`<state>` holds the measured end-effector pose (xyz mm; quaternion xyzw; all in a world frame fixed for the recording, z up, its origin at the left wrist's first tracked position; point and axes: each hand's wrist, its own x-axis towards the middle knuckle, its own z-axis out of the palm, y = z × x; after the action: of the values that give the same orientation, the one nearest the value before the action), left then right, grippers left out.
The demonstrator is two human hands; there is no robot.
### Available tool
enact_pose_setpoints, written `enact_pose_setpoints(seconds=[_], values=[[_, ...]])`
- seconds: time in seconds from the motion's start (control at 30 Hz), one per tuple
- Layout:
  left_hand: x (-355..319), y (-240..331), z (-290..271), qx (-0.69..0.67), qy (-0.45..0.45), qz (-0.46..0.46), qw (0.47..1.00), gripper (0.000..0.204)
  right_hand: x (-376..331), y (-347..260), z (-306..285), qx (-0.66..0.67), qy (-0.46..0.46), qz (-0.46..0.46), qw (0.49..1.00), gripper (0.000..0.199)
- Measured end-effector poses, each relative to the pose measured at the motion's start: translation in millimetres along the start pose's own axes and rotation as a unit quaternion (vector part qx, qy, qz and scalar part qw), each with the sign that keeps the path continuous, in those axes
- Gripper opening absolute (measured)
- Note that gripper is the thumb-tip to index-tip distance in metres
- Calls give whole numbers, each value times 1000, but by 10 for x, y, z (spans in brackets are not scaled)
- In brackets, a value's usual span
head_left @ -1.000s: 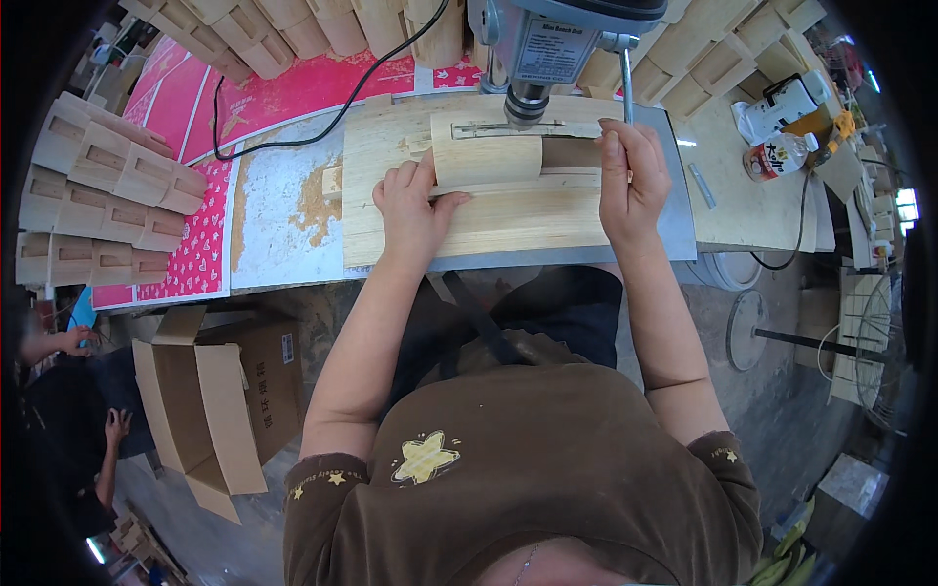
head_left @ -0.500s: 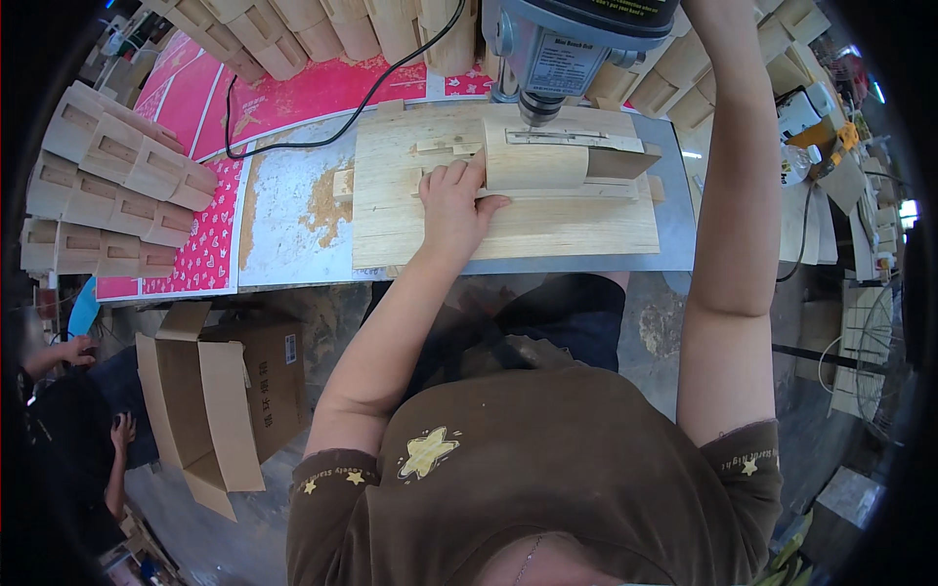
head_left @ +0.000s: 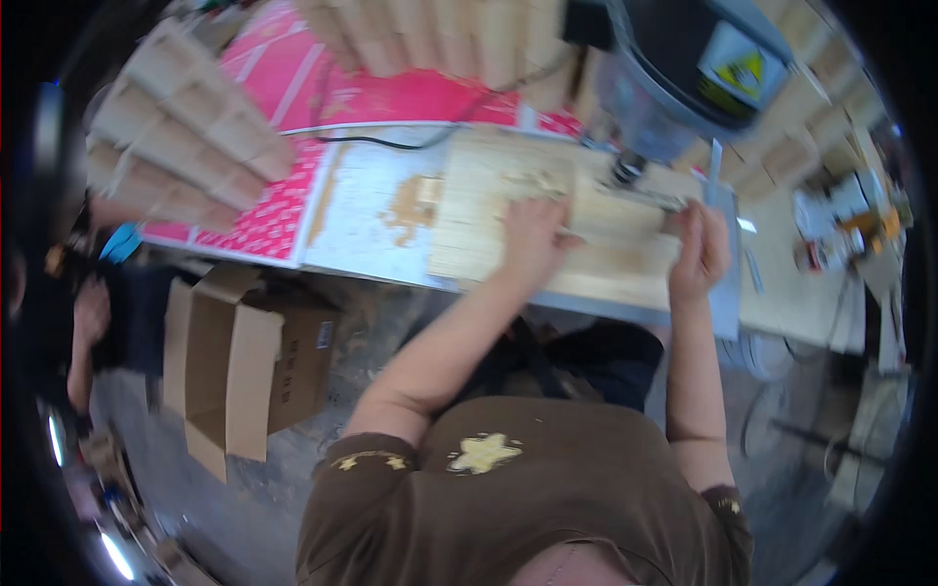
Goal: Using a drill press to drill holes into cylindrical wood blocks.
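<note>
Under a bench drill (head_left: 627, 168) lies a pale wooden block (head_left: 614, 213) with a rounded near side, set on a flat wooden board (head_left: 469, 230). My left hand (head_left: 535, 237) presses at the block's left end, its thumb toward the block's near side. At the block's right end is my right hand (head_left: 701, 249), fingers curled together. Blur hides what those fingers hold, if anything. The slot along the block's top shows only faintly below the drill chuck.
Stacked slotted wooden blocks (head_left: 181, 127) stand at the left, and more line the back. A black cable (head_left: 410, 145) crosses the bench. Below sits an open cardboard box (head_left: 249, 371). Another person's hand (head_left: 93, 311) is at the far left. Bottles (head_left: 826, 249) stand right.
My right hand has come down from beside the drill head to the block's right end. My left hand stays at the block's left end. The whole view has shifted and blurred.
</note>
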<state>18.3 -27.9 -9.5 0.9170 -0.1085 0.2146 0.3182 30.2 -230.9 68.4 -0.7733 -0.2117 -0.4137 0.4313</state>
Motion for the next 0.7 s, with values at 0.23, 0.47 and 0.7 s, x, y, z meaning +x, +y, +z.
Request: enact_pose_setpoints(seconds=[0.23,0.47,0.7], values=[[-84,102,-28,18,53,24,998,65,87,15,-166,-14,1,-100,995,12],[-80,99,-89,-28,39,-20,999,65,1734,-162,-180,-87,-17,25,996,24],[11,119,-26,-107,23,-64,992,51,1732,339,-210,35,-72,125,989,32]])
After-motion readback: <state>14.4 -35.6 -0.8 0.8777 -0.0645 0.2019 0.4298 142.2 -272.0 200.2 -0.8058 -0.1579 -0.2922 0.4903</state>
